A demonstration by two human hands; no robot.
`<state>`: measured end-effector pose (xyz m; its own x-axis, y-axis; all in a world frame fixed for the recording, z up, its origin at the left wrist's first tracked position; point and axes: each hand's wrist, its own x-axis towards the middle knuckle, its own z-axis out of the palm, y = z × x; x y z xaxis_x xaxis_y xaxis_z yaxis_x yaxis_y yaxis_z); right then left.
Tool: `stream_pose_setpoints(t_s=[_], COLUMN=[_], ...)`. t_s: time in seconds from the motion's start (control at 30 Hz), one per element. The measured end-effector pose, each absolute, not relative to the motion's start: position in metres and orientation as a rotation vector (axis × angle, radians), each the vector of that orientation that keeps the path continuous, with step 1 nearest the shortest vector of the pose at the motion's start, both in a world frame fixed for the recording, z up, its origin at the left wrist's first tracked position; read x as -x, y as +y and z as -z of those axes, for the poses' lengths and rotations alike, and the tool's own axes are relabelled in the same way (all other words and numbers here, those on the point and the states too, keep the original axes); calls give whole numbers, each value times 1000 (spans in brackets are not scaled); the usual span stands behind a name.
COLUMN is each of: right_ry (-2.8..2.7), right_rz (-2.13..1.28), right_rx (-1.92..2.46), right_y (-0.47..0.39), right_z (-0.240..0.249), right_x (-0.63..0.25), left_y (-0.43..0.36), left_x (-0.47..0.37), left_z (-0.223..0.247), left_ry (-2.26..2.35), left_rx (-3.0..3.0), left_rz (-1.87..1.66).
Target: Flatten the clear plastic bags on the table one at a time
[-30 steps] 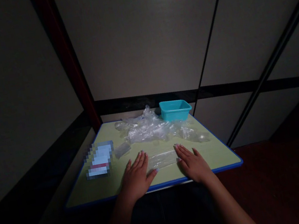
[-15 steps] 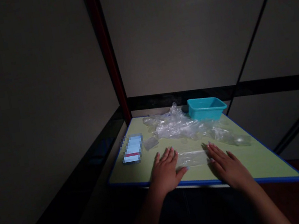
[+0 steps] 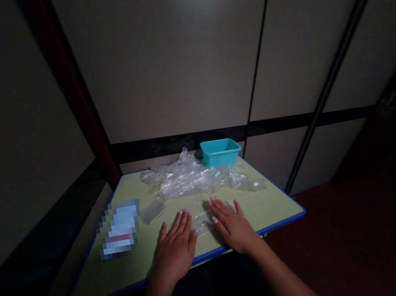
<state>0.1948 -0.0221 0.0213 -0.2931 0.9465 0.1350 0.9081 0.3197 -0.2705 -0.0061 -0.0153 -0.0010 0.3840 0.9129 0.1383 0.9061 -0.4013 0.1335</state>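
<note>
Ten fingers [image 3: 185, 221] lay straight and flattened, gripping nothing that could be seen. On the left hand [image 3: 175, 249], palm down, the three middle fingers were close together and pointed forward, slightly rightward; the little finger stood a bit apart on the outer side, and the thumb angled out toward the strip [image 3: 203, 222]. The right hand [image 3: 235, 228], also palm down, slanted forward and leftward, its middle fingers close together, little finger splayed outward, thumb near the index finger.

The clear strip lay on the counter [image 3: 273, 206], mostly in the gap between the hands. The right fingers overlapped it, and a little of it showed past them; the left thumb reached its near left part. How hard either hand pressed, I could not tell.

Both wrists were near the counter's blue front edge, the forearms coming up from below and converging.

Beyond the hands, crumpled plastic [image 3: 188, 178] spread across the far half. A grey piece [image 3: 153, 210] lay ahead of the left hand, beside a pixelated panel [image 3: 123, 225]. The turquoise tub [image 3: 220, 156] stood upright at the back, next to the plastic, before the wall [image 3: 169, 71].
</note>
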Motion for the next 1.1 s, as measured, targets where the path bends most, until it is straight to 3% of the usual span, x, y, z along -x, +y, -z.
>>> stream_pose_setpoints(t_s=[0.27, 1.1], right_ry=[-2429, -2168], right_rz=[-400, -149], right_rx=[1448, 2065], right_y=[-20, -4], right_z=[-26, -10], right_x=[-164, -235], left_y=[-9, -19], left_x=[7, 6], left_z=[6, 0], left_ry=[1740, 1718], left_rx=[-2617, -2587], left_rz=[-165, -380])
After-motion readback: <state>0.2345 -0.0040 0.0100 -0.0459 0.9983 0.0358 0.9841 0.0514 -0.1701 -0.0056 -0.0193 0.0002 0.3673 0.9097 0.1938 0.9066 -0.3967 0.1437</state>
